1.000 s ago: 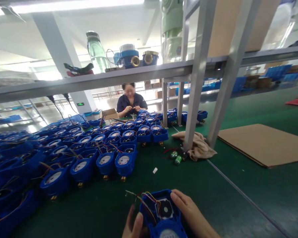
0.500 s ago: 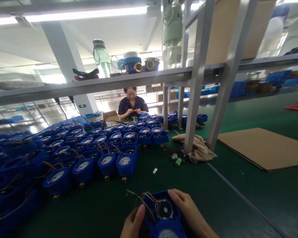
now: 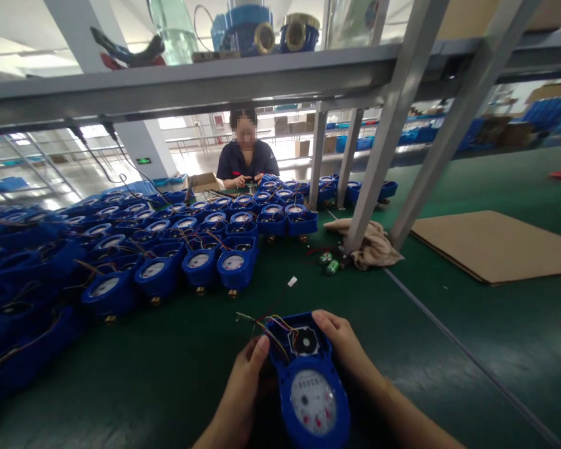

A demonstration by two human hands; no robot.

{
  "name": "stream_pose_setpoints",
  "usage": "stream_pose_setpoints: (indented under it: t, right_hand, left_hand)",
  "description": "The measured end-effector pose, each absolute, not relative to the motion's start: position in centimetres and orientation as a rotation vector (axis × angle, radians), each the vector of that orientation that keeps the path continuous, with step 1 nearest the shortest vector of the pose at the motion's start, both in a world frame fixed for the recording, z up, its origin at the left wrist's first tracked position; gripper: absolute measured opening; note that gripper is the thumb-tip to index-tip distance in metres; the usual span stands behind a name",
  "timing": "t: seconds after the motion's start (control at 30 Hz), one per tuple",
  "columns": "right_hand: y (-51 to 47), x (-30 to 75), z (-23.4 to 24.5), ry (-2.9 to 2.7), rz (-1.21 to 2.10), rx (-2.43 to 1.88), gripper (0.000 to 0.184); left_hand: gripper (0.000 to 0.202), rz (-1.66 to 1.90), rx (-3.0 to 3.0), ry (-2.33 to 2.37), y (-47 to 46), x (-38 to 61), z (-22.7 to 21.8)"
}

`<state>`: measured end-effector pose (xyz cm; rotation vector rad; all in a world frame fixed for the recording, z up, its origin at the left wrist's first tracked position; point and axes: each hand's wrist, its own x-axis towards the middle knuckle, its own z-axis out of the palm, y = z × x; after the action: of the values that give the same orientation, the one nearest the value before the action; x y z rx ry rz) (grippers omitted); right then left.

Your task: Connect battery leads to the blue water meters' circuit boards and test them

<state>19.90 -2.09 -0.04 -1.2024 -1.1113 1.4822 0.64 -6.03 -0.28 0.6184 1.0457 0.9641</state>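
Between my two hands is a blue water meter (image 3: 314, 399), its round white dial facing up towards me. Its upper compartment lies uncovered, showing a black round part in a white frame and several thin coloured wires (image 3: 247, 319) that stick out to the left. My left hand (image 3: 247, 374) grips the left side, thumb along the rim. On the far right corner my right hand (image 3: 343, 343) is closed, thumb on top and the other fingers partly hidden by the housing.
Rows of similar blue meters (image 3: 236, 265) fill the left of the green table (image 3: 206, 349). A rag (image 3: 376, 243), green batteries (image 3: 331, 267) and shelf posts (image 3: 378, 125) stand ahead. Flat cardboard (image 3: 500, 243) lies right. A co-worker (image 3: 247, 159) sits opposite, below the shelf (image 3: 262, 81).
My view has tilted downward, so the shelf sits higher and the meter's whole dial now shows. Both hands keep their hold on the meter. The co-worker's hands have lowered slightly.
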Motion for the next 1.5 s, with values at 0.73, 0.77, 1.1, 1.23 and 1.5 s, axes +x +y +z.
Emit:
stream_pose_setpoints:
  t: [0.73,0.77,1.1,1.23,1.5]
  right_hand:
    - [-3.0,21.2,-0.9,-1.265,1.293,-1.077,0.062]
    - [-3.2,21.4,-0.8,-1.305,1.195,-1.075,0.061]
    - [-6.1,22.4,2.3,-1.618,0.52,-0.812,0.036]
    - [-6.5,22.1,2.8,-1.676,0.435,-0.765,0.03]
    - [-6.8,22.2,3.8,-1.672,0.315,-0.743,0.025]
  left_hand:
    - [0.031,1.443,0.693,0.985,-2.8,-0.9,3.8]
    - [0.033,1.419,0.737,0.983,-2.9,-0.8,4.4]
    - [0.054,1.132,1.014,0.967,-5.1,0.0,7.4]
    - [0.061,1.077,1.03,0.972,-5.7,0.3,7.3]
    - [0.055,1.128,1.108,1.064,-6.0,1.2,7.0]
